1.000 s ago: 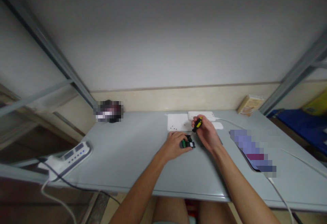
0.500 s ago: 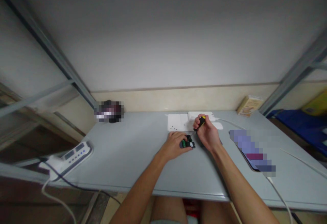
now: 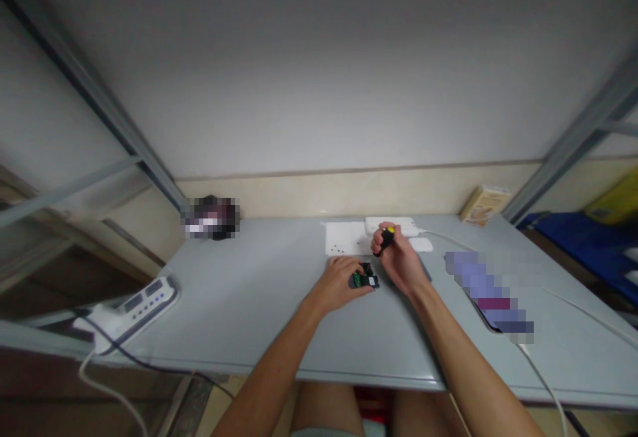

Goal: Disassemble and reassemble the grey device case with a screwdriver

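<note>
My left hand (image 3: 343, 282) is closed around a small black device with a green circuit board (image 3: 365, 279), keeping it on the grey table. In my right hand (image 3: 400, 262) is a screwdriver with a black and yellow handle (image 3: 386, 239), held tilted just above and right of the device. Its tip is too small to make out. Behind the hands lies a white sheet of paper (image 3: 339, 234) with several tiny dark bits on it, perhaps screws.
A white power strip (image 3: 391, 226) and cable lie behind my right hand. To the right are a phone (image 3: 486, 291) on a cable and a small box (image 3: 484, 206). A larger power strip (image 3: 142, 311) sits at the left, with a blurred dark object (image 3: 212, 218) behind it.
My right hand and the screwdriver have shifted slightly left, and the handle has tipped a little. My left hand and the device stay in place.
</note>
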A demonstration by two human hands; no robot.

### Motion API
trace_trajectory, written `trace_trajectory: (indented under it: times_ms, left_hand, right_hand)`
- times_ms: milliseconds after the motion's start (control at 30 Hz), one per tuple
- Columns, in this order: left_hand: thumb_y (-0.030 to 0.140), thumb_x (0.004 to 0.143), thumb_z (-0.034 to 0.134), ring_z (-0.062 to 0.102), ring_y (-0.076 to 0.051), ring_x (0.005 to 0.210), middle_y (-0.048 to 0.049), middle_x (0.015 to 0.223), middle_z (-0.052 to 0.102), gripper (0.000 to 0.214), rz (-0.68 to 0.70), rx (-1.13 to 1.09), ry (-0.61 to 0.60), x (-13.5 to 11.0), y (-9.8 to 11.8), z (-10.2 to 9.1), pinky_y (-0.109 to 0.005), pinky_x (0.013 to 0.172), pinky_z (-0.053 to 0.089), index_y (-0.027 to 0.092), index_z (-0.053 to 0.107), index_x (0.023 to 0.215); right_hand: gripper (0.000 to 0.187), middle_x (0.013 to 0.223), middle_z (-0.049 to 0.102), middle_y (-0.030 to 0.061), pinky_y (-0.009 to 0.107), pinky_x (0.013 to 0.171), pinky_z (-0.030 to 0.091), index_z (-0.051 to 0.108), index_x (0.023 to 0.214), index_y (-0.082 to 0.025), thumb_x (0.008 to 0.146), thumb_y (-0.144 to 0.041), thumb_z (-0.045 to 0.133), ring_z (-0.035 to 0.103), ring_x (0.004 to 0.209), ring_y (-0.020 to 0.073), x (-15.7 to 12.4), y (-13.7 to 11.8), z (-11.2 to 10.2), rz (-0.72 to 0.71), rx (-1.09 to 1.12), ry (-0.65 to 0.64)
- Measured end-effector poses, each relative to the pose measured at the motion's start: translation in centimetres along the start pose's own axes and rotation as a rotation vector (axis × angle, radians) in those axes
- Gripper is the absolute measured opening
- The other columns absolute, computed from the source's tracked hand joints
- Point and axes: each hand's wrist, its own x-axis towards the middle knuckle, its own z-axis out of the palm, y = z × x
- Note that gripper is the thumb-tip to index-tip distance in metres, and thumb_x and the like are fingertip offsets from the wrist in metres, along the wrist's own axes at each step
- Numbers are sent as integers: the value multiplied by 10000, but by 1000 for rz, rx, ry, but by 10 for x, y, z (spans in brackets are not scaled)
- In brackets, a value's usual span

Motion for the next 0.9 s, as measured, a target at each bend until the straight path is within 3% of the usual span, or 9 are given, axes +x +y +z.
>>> trace_trajectory:
  times_ms: [133, 233, 367, 467, 667, 767, 833, 900]
  left_hand:
    - [430, 830, 783, 596, -254, 1207, -62, 1254, 692, 285, 2, 7, -12, 0, 0, -1, -410, 1052, 402, 216, 653, 966]
    - [424, 826, 787, 596, -248, 1200, -57, 1241, 693, 284, 8, 8, -11, 0, -1, -1, -403, 1051, 403, 215, 649, 959]
    - [438, 826, 782, 605, -244, 1166, -53, 1185, 704, 296, -9, 6, -26, 0, -1, -1, -390, 1031, 414, 214, 649, 967]
    - [444, 826, 781, 614, -238, 1140, -42, 1132, 714, 305, -12, 9, -20, 0, -1, 0, -385, 1023, 415, 219, 649, 982]
    - [433, 817, 795, 611, -245, 1167, -47, 1203, 706, 298, 15, 11, 4, -1, -2, 1, -396, 1029, 411, 221, 641, 959]
    - [420, 819, 797, 613, -243, 1169, -49, 1209, 707, 288, 14, 8, -5, -1, -1, 0, -393, 1022, 412, 218, 639, 951]
    - [419, 818, 797, 615, -240, 1168, -48, 1207, 708, 285, 4, 5, -11, 0, 1, -2, -388, 1021, 413, 218, 644, 947]
    - [422, 818, 797, 614, -238, 1172, -46, 1207, 707, 282, -1, 6, -16, 0, 2, -3, -386, 1026, 412, 220, 651, 949]
  right_hand:
    - [344, 938, 641, 13, 306, 732, 489, 638, 860, -260, 707, -468, 865, 598, 793, 156, -4, -2, -2, -7, -31, -24]
    - [345, 754, 561, -33, 258, 618, 446, 605, 837, -274, 697, -418, 886, 521, 636, 115, -4, -1, -2, -4, 6, -40]
    - [343, 654, 423, -51, 237, 533, 406, 643, 925, -283, 810, -592, 736, 406, 535, 99, 0, -1, -2, -1, 51, -20]
    - [360, 697, 484, -30, 251, 573, 447, 667, 944, -272, 838, -615, 688, 468, 580, 109, 1, 0, -2, 38, 71, 8]
    - [357, 943, 647, 3, 289, 717, 506, 635, 857, -266, 684, -457, 883, 605, 773, 145, -2, -1, -1, 6, 0, 32]
    - [365, 728, 535, -46, 234, 598, 448, 567, 808, -267, 703, -420, 883, 506, 607, 101, -2, -2, 0, -4, 24, 13]
    - [352, 642, 415, -68, 216, 531, 403, 566, 842, -276, 755, -491, 831, 414, 528, 89, -1, -2, 0, -18, 38, 23]
    - [358, 645, 396, -65, 220, 521, 406, 599, 921, -285, 798, -583, 754, 398, 520, 92, 1, -2, 0, -8, 57, 40]
